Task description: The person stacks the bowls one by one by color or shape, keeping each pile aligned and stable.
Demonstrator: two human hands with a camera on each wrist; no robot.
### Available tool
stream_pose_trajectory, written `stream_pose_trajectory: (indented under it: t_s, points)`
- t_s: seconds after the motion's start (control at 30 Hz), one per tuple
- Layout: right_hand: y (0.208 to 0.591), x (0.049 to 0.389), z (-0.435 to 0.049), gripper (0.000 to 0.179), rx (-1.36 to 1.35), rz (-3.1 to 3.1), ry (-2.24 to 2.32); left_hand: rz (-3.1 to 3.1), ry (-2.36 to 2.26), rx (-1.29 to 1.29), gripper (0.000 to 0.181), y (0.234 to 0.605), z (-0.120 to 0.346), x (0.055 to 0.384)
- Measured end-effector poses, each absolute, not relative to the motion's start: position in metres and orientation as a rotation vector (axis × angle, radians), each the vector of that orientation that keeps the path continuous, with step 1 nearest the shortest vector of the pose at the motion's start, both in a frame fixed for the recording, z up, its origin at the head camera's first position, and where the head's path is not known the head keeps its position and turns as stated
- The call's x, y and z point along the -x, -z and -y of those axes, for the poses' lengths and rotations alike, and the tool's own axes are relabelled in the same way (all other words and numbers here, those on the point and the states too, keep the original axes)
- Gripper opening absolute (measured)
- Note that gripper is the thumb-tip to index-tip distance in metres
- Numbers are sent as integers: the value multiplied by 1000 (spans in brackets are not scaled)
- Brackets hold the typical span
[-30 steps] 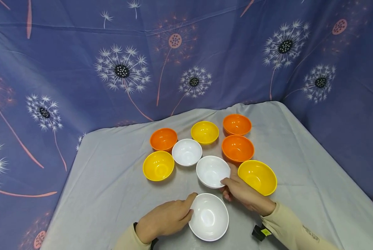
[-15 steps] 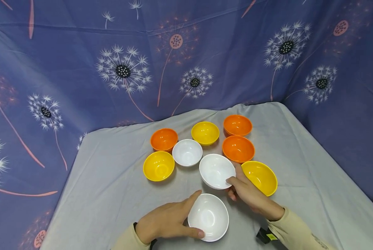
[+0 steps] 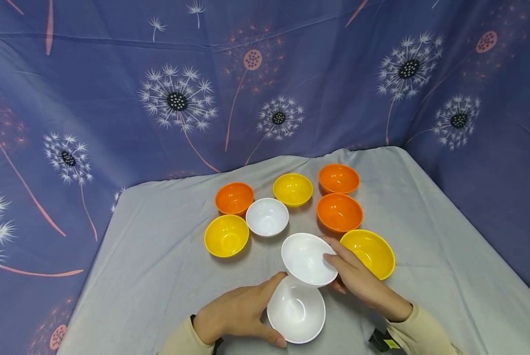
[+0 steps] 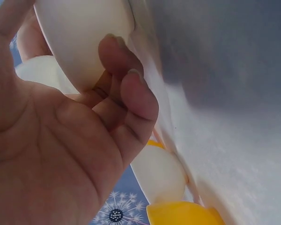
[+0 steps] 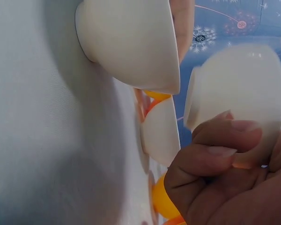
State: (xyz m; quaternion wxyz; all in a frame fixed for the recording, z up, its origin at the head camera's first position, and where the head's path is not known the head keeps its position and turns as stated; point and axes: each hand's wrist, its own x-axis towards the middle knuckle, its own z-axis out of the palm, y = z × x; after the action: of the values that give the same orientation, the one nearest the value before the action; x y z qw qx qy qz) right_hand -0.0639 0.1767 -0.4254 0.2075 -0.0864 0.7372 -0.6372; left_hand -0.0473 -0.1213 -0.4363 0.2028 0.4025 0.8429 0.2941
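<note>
In the head view, a white bowl (image 3: 297,315) stands nearest the person. My left hand (image 3: 238,313) is spread at its left side, index finger by the far rim and thumb by the near rim; two fingers bend beside its wall in the left wrist view. A second white bowl (image 3: 309,260) is in my right hand (image 3: 364,281), thumb on the inside and fingers underneath. It is raised and tilted, its near edge overlapping the far rim of the first bowl. Whether the two bowls touch I cannot tell.
Behind stand another white bowl (image 3: 267,217), yellow bowls (image 3: 227,236) (image 3: 293,190) and orange bowls (image 3: 234,198) (image 3: 338,179) (image 3: 339,213). One yellow bowl (image 3: 371,254) sits close beyond the right hand. Grey cloth (image 3: 158,256) covers the table; a patterned curtain (image 3: 114,59) hangs behind.
The right hand has lifted its white bowl, then brought it nearer and tilted it over the front bowl's far edge. The left thumb has spread away from the fingers.
</note>
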Motion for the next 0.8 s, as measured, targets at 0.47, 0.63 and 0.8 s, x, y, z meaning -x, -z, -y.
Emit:
stream_pose_trajectory:
  t_s: [0.47,0.63,0.8]
  points:
    - [427,58,-181,40,328,-2065,1716,-2299,-867,-1122,117,438,123,51]
    - [429,57,-184,31,388,-2053,1742,-2276,-872,-1096,117,437,122,51]
    - [428,55,-183,24,456,-2090,1699,-2266,-883,-1075,123,438,122,52]
